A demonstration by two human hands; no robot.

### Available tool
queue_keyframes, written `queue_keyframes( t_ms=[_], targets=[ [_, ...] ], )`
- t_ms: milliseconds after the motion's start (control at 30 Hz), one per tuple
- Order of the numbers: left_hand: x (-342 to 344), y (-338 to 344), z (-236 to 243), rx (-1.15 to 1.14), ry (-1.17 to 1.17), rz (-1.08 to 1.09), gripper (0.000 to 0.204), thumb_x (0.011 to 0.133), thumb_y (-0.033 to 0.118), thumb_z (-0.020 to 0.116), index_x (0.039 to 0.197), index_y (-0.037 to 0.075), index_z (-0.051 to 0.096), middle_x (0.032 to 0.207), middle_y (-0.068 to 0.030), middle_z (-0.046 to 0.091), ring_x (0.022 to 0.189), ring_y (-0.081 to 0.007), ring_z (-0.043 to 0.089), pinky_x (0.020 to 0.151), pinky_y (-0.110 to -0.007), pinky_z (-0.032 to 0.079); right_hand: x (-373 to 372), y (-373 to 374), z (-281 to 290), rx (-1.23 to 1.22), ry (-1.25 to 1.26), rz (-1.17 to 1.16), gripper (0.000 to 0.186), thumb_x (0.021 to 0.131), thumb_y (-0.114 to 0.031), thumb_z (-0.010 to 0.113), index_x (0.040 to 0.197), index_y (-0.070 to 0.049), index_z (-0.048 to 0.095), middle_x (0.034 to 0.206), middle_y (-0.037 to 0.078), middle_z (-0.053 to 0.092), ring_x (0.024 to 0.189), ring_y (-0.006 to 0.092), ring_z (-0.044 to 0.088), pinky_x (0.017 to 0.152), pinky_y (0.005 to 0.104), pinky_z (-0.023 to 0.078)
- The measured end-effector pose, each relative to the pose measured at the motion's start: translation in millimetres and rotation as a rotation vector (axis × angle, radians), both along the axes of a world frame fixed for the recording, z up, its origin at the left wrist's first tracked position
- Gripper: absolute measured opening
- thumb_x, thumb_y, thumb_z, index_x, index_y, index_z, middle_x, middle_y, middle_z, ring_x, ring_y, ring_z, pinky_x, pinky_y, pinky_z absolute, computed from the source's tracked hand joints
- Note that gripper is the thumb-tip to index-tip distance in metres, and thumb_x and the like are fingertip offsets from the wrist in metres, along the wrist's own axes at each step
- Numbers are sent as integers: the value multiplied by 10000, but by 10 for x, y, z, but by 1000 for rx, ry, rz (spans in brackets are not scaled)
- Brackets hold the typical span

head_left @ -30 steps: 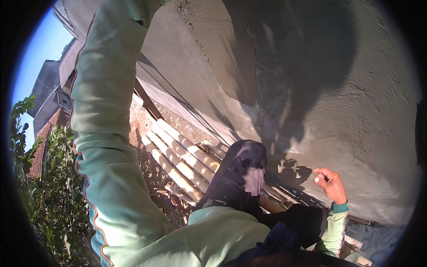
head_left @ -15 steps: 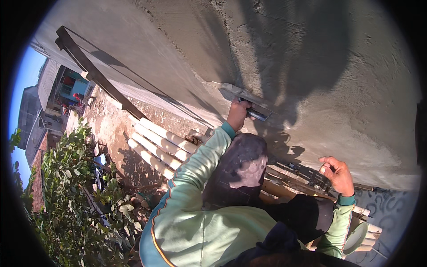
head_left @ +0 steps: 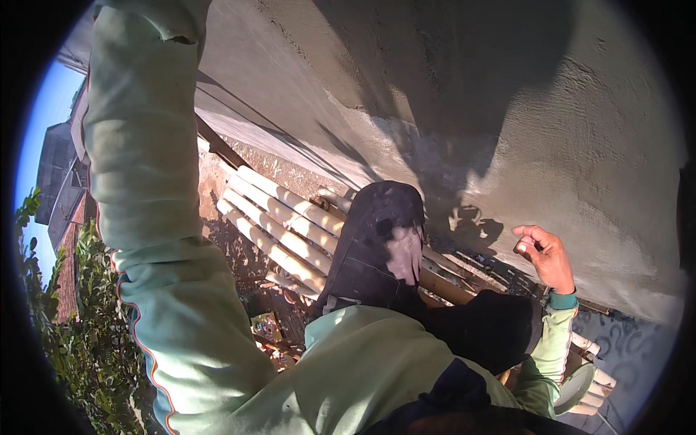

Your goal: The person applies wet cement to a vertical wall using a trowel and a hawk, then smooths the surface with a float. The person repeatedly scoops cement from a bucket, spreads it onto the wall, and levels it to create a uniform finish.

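My left arm, in a pale green sleeve [head_left: 148, 145], reaches up along the left side of the view. The left hand lies beyond the top edge, so whatever it holds is hidden. At the lower right, my right hand [head_left: 549, 259] is held in front of the plastered wall [head_left: 580, 159]. Its fingers curl loosely toward the thumb, and no object shows in them. Damp-looking grey plaster covers the wall, rough in places and smoother at the left, with dark shadows across it. My bent knee [head_left: 377, 239] in dark trousers is close to the wall.
Several bamboo poles [head_left: 283, 217] form a platform beneath me. A pale round dish-like object [head_left: 576, 391] is by my right sleeve. Leafy branches [head_left: 80, 348] stand at the lower left, with buildings behind. A dark beam [head_left: 217, 141] slants beside the wall.
My left hand, which held a plastering trowel against the wall, has swung up and left out of view. The right hand has barely moved.
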State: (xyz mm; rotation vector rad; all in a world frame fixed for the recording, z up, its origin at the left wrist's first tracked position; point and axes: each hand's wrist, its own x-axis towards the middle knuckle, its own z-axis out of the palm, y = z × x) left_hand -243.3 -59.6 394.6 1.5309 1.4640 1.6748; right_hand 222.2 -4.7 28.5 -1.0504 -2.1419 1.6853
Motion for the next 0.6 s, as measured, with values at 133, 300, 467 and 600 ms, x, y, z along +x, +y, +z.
queue_keyframes(
  t_ms=[133,300,467,600],
  targets=[
    [79,-188,-2490,-51,-583,61,281,1082,185,450,1227,14,618,1169,-123,698,1103,-269,672,964,-432,553,214,-126,113,51,-81,-54,282,927,-50,688,1205,-1,693,814,-28,590,753,84,516,736,258,455],
    [-229,-360,-5321,-169,-719,204,209,891,-4,482,1025,31,638,878,-96,695,690,-225,678,517,-358,547,322,-214,144,21,-161,-152,275,931,-101,721,1191,-14,703,828,-14,607,789,93,548,784,263,467],
    [-456,-66,-5249,-293,-763,125,168,857,-15,496,996,29,580,817,-102,647,624,-207,636,408,-316,491,370,-228,111,-43,-187,-168,268,934,-78,714,1194,-16,699,826,-21,611,793,84,552,779,257,467],
    [-700,-70,-3466,-296,-528,257,141,892,-16,536,1019,32,577,814,-100,659,622,-181,619,349,-279,400,272,-62,-1,-43,-136,-115,256,972,-85,674,1208,15,672,852,-17,621,812,81,569,797,252,474]
  ],
)
